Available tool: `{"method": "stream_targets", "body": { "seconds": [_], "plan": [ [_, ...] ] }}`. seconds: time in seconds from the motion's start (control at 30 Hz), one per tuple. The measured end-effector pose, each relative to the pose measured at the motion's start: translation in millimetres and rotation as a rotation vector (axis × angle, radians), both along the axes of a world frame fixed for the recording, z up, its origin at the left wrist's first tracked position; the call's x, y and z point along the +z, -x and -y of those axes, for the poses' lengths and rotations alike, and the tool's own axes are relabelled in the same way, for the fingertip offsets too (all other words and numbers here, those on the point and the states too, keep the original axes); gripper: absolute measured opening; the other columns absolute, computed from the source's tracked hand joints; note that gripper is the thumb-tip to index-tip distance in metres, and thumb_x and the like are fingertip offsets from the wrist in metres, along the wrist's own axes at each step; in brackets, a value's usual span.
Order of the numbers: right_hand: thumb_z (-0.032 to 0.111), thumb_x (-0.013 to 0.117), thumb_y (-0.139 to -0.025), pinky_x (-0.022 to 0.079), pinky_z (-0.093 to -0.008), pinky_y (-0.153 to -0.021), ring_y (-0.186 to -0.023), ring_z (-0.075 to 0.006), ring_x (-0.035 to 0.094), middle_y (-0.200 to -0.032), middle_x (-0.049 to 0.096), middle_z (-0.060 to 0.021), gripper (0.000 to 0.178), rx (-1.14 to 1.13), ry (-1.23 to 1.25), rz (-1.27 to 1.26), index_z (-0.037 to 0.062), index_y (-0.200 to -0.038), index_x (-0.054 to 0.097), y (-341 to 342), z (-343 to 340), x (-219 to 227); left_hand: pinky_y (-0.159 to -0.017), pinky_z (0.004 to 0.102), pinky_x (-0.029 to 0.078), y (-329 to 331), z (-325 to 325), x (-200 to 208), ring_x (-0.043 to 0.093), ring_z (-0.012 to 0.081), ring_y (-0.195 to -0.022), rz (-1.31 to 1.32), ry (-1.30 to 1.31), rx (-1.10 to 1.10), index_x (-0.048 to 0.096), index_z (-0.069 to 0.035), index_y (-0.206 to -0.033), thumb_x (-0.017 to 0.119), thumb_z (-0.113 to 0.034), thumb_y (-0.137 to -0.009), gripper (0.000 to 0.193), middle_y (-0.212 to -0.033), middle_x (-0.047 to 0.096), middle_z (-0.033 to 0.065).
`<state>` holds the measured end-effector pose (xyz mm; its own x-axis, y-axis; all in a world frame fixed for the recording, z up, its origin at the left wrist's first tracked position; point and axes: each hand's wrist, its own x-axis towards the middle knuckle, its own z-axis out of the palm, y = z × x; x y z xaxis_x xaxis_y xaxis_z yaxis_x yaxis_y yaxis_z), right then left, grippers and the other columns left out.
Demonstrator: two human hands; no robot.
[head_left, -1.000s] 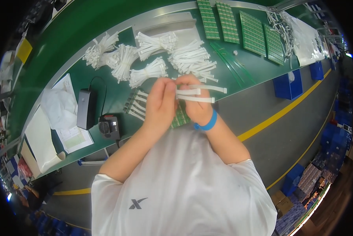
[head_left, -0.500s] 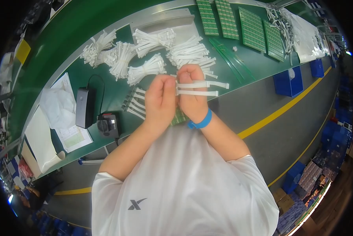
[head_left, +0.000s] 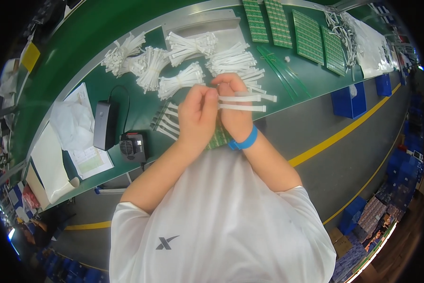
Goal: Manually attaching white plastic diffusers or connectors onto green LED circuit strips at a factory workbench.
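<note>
Above the near table edge my left hand [head_left: 197, 115] and my right hand [head_left: 236, 111] meet, fingers bent inward. White flat cables [head_left: 243, 108] with end connectors come out beside my left thumb and stretch across my right hand. My left hand is closed on a cable at its fingertips. My right fingers are curled in; what they pinch is hidden. Beneath both hands a green circuit board [head_left: 219, 140] partly shows. Left of my left hand lies a row of white cables [head_left: 168, 126] with dark ends.
Bundles of white cables [head_left: 181, 80] lie ahead, by a metal tray [head_left: 202, 21]. Green board panels [head_left: 308, 35] and thin green strips [head_left: 283, 70] are at the far right. A black box [head_left: 104, 125], a small black device [head_left: 133, 147] and papers [head_left: 91, 165] sit left. Blue bins [head_left: 348, 101] stand beyond the table.
My hands stay together, with slight finger movement; the right fingertips have opened a little from their curl. The cables across my right hand have shifted slightly. The whole view has moved slightly.
</note>
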<state>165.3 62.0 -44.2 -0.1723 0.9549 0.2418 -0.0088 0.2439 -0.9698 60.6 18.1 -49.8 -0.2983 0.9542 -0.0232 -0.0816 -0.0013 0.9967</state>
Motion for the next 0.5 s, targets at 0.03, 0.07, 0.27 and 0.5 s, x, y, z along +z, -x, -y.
{"method": "stream_targets", "body": {
  "seconds": [0.03, 0.07, 0.27, 0.5],
  "plan": [
    [0.009, 0.053, -0.101, 0.044, -0.0289, -0.056, -0.060, -0.0122, 0.053, -0.074, 0.061, -0.0076, 0.013, 0.033, 0.091, -0.067, 0.0009, -0.104, 0.062, -0.7, -0.2, -2.6, -0.053, 0.0271, 0.041, 0.5, 1.0, -3.7, 0.051, 0.0092, -0.057, -0.004, 0.000, 0.001, 0.059, -0.002, -0.092, 0.060, -0.009, -0.099, 0.010, -0.064, 0.057, 0.0043],
    [0.011, 0.053, -0.101, 0.043, -0.0284, -0.055, -0.061, -0.0110, 0.053, -0.073, 0.061, -0.0053, 0.014, 0.039, 0.111, -0.058, 0.0008, -0.103, 0.063, -1.4, 0.7, -3.0, -0.053, 0.0273, 0.041, 1.3, 1.7, -6.3, 0.051, 0.0095, -0.057, -0.029, -0.013, -0.011, 0.059, -0.002, -0.092, 0.060, -0.009, -0.099, 0.010, -0.064, 0.057, 0.0046],
    [0.013, 0.054, -0.102, 0.040, -0.0259, -0.054, -0.060, -0.0076, 0.048, -0.069, 0.056, 0.0006, 0.016, -0.030, 0.010, 0.076, 0.0012, -0.107, 0.064, 5.7, 5.6, 4.9, -0.050, 0.0283, 0.041, 4.6, 5.2, 10.4, 0.052, 0.0091, -0.056, -0.346, -0.117, 0.017, 0.059, -0.002, -0.091, 0.061, -0.009, -0.099, 0.010, -0.064, 0.058, 0.0042],
    [0.013, 0.051, -0.104, 0.041, -0.0233, -0.059, -0.069, -0.0048, 0.050, -0.080, 0.061, -0.0003, 0.019, 0.072, 0.018, -0.070, 0.0000, -0.111, 0.063, 2.5, 6.7, -4.6, -0.039, 0.0218, 0.032, 5.0, -1.0, 33.9, 0.044, 0.0054, -0.046, 0.326, 0.313, 0.009, 0.062, -0.005, -0.082, 0.054, -0.023, -0.104, 0.029, -0.061, 0.053, -0.0009]
  ]
}}
